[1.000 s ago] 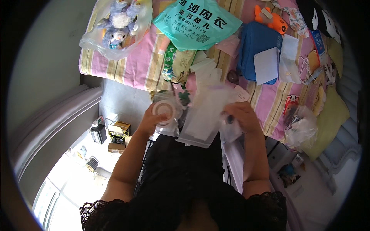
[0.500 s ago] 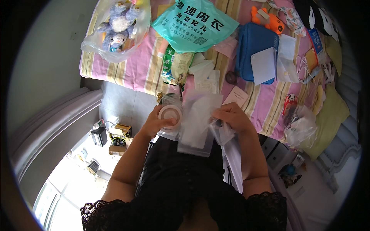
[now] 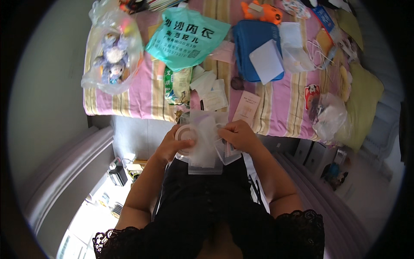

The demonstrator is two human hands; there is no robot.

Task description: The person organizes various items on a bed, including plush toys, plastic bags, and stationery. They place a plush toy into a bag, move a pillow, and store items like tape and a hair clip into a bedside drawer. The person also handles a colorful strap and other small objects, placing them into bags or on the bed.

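In front of my waist, my left hand is closed on a white ring-shaped item and clear plastic around it, thumb pressed on its face. I cannot tell exactly what the ring is. Between my hands hangs a clear plastic bag with whitish, translucent contents; its left part overlaps the ring. My right hand pinches this bag's right edge, fingertips together. Below the right fingers dangles another small clear bag with something flat inside. Where the bags lie over each other, their edges are hard to separate.
On the striped bed ahead lie a plush toy in a plastic bag, a teal bag, a green-and-yellow packet, a pink booklet, a blue case and a crumpled clear bag.
My right hand has moved left, closer to my left hand. The clear bag has shifted left and now overlaps the ring. The view has swung, so the bed's things appear further left.
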